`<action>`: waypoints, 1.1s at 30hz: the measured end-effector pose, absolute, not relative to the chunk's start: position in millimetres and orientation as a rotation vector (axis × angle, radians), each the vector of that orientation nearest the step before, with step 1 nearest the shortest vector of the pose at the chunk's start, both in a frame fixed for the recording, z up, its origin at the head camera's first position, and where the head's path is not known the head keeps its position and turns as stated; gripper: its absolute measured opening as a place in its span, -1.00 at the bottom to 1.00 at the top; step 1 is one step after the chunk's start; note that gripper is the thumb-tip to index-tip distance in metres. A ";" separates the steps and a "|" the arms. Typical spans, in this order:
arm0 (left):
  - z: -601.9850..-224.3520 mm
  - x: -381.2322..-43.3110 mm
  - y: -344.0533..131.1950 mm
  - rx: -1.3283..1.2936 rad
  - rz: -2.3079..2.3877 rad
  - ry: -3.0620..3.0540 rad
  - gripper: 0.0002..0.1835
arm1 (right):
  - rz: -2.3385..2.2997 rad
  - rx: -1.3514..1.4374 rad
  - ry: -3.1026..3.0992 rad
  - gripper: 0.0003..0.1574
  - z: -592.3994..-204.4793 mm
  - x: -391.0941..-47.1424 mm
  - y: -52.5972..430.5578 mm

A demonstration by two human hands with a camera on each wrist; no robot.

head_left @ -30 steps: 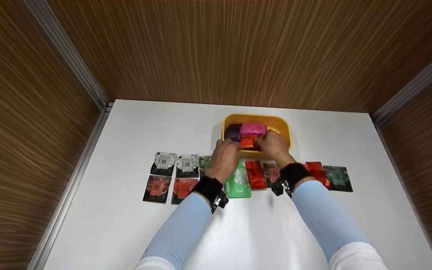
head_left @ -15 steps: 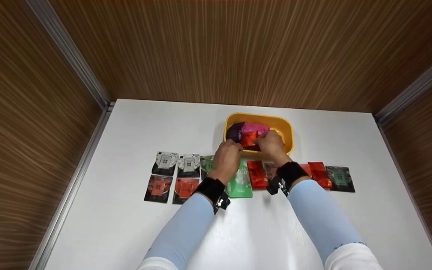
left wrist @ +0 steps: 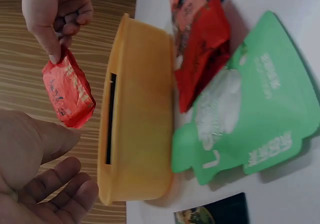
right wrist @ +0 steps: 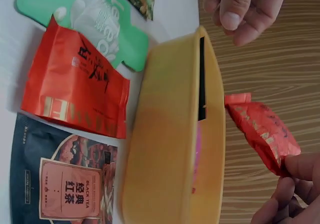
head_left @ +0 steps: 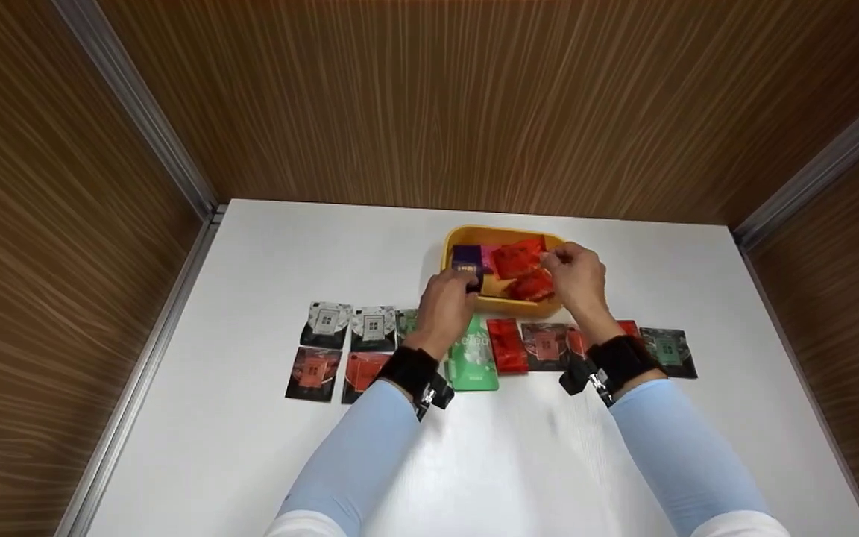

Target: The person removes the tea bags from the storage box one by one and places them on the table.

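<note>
My right hand (head_left: 579, 280) pinches a small red tea packet (head_left: 517, 259) by one end. The right wrist view shows this red packet (right wrist: 262, 131) raised above the rim of the yellow plastic bin (right wrist: 172, 129). My left hand (head_left: 446, 309) is at the bin's near left corner with nothing in its grasp. In the left wrist view, the left hand's fingers (left wrist: 62, 179) are loosely bent and apart from the packet. Inside the yellow bin (head_left: 519, 306) lie a dark purple packet (head_left: 467, 256), a partly covered pink packet (head_left: 487, 258) and another red packet (head_left: 532, 286).
In front of the bin lie a green pouch (head_left: 473, 362), a red packet (head_left: 508, 347) and a black tea sachet (head_left: 546, 347). Several sachets, among them a white-and-black one (head_left: 326, 325), lie to the left. A dark green sachet (head_left: 669, 352) ends the row at right.
My right hand has lifted a red packet out from among the bin's contents and moved right and up. Another red packet now shows beneath it. The left hand has barely moved.
</note>
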State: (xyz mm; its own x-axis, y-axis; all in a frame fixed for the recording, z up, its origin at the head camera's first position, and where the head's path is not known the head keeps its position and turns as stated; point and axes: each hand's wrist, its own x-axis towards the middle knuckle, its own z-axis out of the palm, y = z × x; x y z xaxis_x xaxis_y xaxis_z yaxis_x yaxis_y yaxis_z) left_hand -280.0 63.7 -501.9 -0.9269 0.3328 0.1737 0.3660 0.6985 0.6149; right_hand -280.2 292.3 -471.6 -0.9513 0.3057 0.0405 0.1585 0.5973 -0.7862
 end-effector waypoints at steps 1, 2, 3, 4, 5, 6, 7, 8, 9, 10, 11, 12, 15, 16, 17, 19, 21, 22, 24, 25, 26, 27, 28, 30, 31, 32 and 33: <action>-498.8 -280.6 63.0 -0.569 -1.084 -2.840 -0.67 | 1.303 -0.357 -2.647 -0.70 -469.7 -278.7 291.5; -495.8 -281.1 62.2 -0.549 -1.124 -2.829 -0.64 | 1.327 -0.324 -2.643 -0.68 -467.9 -276.9 290.3; -492.6 -281.2 61.4 -0.529 -1.164 -2.824 -0.60 | 1.350 -0.291 -2.639 -0.67 -466.6 -274.9 288.5; -489.5 -281.2 60.7 -0.513 -1.196 -2.827 -0.55 | 1.362 -0.255 -2.637 -0.65 -465.4 -272.9 286.3; -486.4 -281.0 59.8 -0.500 -1.232 -2.832 -0.50 | 1.376 -0.222 -2.638 -0.64 -464.6 -270.7 283.7; -483.8 -280.8 58.9 -0.493 -1.257 -2.844 -0.46 | 1.402 -0.192 -2.641 -0.63 -464.2 -268.3 280.5; -481.5 -280.5 57.9 -0.492 -1.285 -2.859 -0.42 | 1.433 -0.164 -2.642 -0.64 -464.2 -266.1 277.1; -479.8 -280.0 56.9 -0.499 -1.319 -2.873 -0.40 | 1.456 -0.128 -2.646 -0.66 -464.7 -263.9 273.3; -478.4 -278.8 55.4 -0.510 -1.351 -2.891 -0.40 | 1.478 -0.095 -2.647 -0.68 -465.6 -262.0 269.0; -477.8 -277.6 53.6 -0.522 -1.379 -2.907 -0.40 | 1.495 -0.066 -2.649 -0.69 -466.7 -260.3 264.7; -477.7 -276.2 51.4 -0.528 -1.423 -2.916 -0.41 | 1.524 -0.043 -2.645 -0.72 -468.2 -258.5 260.2; -477.9 -274.4 48.8 -0.528 -1.470 -2.926 -0.44 | 1.560 -0.020 -2.637 -0.74 -470.0 -257.1 256.0; -480.5 -269.8 39.4 -0.516 -1.588 -2.932 -0.54 | 1.624 0.015 -2.605 -0.79 -476.4 -253.4 246.3; -481.8 -268.6 35.8 -0.513 -1.632 -2.926 -0.57 | 1.640 0.018 -2.597 -0.81 -478.7 -252.1 244.1; -483.1 -267.5 31.7 -0.505 -1.675 -2.920 -0.60 | 1.659 0.015 -2.587 -0.82 -481.1 -250.8 242.3; -486.6 -264.6 20.8 -0.478 -1.719 -2.921 -0.67 | 1.662 0.010 -2.581 -0.82 -486.7 -247.7 238.9; -491.0 -259.8 7.4 -0.402 -1.763 -2.937 -0.70 | 1.641 -0.003 -2.586 -0.81 -492.7 -243.8 236.4; -494.0 -257.1 0.2 -0.354 -1.756 -2.955 -0.71 | 1.638 -0.014 -2.587 -0.80 -495.5 -241.7 235.6; -501.4 -251.0 -13.5 -0.236 -1.692 -3.007 -0.71 | 1.630 -0.044 -2.598 -0.80 -501.9 -237.6 235.2; -505.6 -247.6 -18.8 -0.183 -1.635 -3.037 -0.69 | 1.625 -0.062 -2.608 -0.79 -504.9 -235.7 235.3; -510.1 -243.4 -23.2 -0.139 -1.578 -3.064 -0.67 | 1.625 -0.084 -2.617 -0.78 -508.1 -233.8 235.3; -515.0 -239.4 -26.3 -0.095 -1.508 -3.099 -0.65 | 1.633 -0.101 -2.622 -0.79 -511.1 -231.9 235.3; -520.0 -235.7 -28.5 -0.080 -1.436 -3.120 -0.61 | 1.641 -0.116 -2.625 -0.79 -514.4 -230.3 235.3; -529.1 -228.4 -30.0 -0.060 -1.312 -3.152 -0.52 | 1.629 -0.136 -2.640 -0.79 -520.4 -227.8 234.5; -532.7 -225.3 -29.7 -0.056 -1.270 -3.160 -0.48 | 1.627 -0.138 -2.644 -0.80 -523.0 -226.5 233.6; -536.2 -222.8 -29.6 -0.059 -1.239 -3.165 -0.42 | 1.623 -0.138 -2.645 -0.81 -525.6 -225.3 232.6; -539.1 -221.1 -29.4 -0.067 -1.209 -3.167 -0.34 | 1.617 -0.137 -2.649 -0.81 -527.7 -224.1 231.7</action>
State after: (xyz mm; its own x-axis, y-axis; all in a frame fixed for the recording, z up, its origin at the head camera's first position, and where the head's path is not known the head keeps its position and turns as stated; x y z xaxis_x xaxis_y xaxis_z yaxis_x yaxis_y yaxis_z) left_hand -221.1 -29.4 -539.1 -0.9683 0.1246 -0.2167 -0.0516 0.7488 0.6608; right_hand -224.1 231.7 -527.7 -0.9955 0.0933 -0.0159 0.0568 0.4547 -0.8889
